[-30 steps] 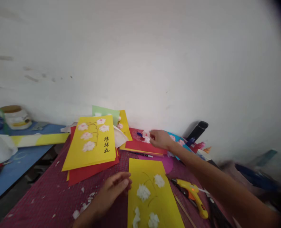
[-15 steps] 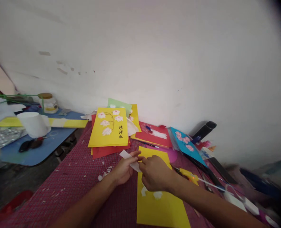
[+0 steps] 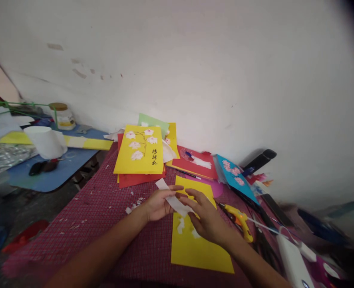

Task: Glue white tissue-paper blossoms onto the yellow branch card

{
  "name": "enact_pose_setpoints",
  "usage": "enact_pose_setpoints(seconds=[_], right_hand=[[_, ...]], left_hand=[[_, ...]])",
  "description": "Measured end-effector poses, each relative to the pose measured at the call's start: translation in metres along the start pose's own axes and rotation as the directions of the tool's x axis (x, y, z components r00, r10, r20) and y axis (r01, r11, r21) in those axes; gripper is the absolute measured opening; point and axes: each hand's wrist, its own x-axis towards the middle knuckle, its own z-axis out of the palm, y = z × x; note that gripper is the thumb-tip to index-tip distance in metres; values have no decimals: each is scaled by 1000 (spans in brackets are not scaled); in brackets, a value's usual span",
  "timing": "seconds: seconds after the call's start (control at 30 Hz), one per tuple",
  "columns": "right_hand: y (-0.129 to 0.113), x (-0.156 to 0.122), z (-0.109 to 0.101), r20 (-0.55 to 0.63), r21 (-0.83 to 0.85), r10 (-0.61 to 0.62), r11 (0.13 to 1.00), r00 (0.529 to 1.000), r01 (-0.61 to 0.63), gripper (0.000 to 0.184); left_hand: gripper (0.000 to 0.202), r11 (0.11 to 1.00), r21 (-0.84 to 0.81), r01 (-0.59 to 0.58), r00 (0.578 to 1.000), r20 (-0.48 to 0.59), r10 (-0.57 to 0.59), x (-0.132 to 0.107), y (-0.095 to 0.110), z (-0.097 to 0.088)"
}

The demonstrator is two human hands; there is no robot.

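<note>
A narrow strip of white tissue-like paper (image 3: 177, 205) lies slantwise between my hands. My left hand (image 3: 158, 206) pinches it near its upper part, thumb on top. My right hand (image 3: 209, 219) has its fingers spread at the strip's lower end; whether they touch it I cannot tell. Beneath the right hand is a yellow sheet (image 3: 201, 256) with small white paper pieces (image 3: 181, 225) on it, partly hidden. White scraps (image 3: 132, 208) are scattered on the checked red cloth beside my left wrist.
Behind my hands, a yellow card (image 3: 129, 163) with white flowers tops a stack. Red (image 3: 186, 165) and blue (image 3: 230, 181) cards lean nearby. A yellow glue gun (image 3: 239, 219) lies at right. On the blue table stand a white paper roll (image 3: 43, 144) and a jar (image 3: 62, 118).
My right hand has opened its fingers from a closed grip and drawn slightly right, uncovering more of the strip. The left hand keeps hold of it. The view has shifted a little.
</note>
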Motion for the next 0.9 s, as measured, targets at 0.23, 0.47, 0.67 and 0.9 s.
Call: enact_pose_setpoints(seconds=[0.23, 0.47, 0.67, 0.9], right_hand=[[-10, 10, -4, -82, 152, -25, 988, 996, 37, 27], [-18, 30, 2, -35, 340, 307, 899, 951, -278, 19], [-18, 35, 8, 50, 517, 441, 757, 896, -401, 7], [-13, 33, 23, 81, 661, 439, 648, 895, -378, 12]], left_hand=[[30, 973, 226, 45, 999, 9, -48, -2, -5, 3], [35, 864, 482, 145, 981, 41, -187, -6, -12, 10], [38, 832, 529, 165, 964, 90, -249, -12, -13, 12], [21, 784, 591, 189, 923, 165, -347, -8, -21, 1]])
